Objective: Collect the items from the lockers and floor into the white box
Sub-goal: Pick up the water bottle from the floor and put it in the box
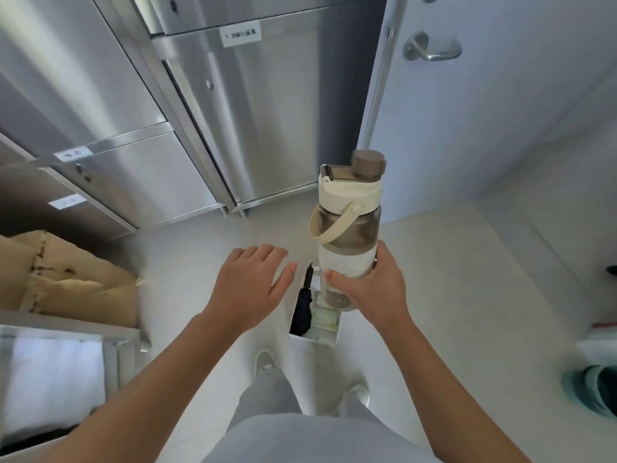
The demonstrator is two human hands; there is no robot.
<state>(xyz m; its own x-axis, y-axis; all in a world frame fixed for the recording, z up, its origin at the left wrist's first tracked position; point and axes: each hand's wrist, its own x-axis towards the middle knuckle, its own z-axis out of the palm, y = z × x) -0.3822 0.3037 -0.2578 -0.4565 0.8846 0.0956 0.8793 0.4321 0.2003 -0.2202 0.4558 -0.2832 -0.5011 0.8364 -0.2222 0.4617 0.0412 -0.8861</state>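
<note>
My right hand [374, 289] grips the lower part of a tall water bottle [349, 225] with a cream lid, a brown cap and a cream carry loop. The bottle stands upright in the air, above the white box [329, 340] on the floor. Inside the box lies a folded dark umbrella [302, 310] and some pale items. My left hand [252, 279] hovers flat to the left of the bottle, fingers spread, holding nothing.
Steel lockers [140, 175] with paper labels line the left and far side. A white door [467, 111] with a lever handle stands on the right. Tan bundles [73, 275] sit in an open compartment at left. My shoes [265, 360] stand just behind the box.
</note>
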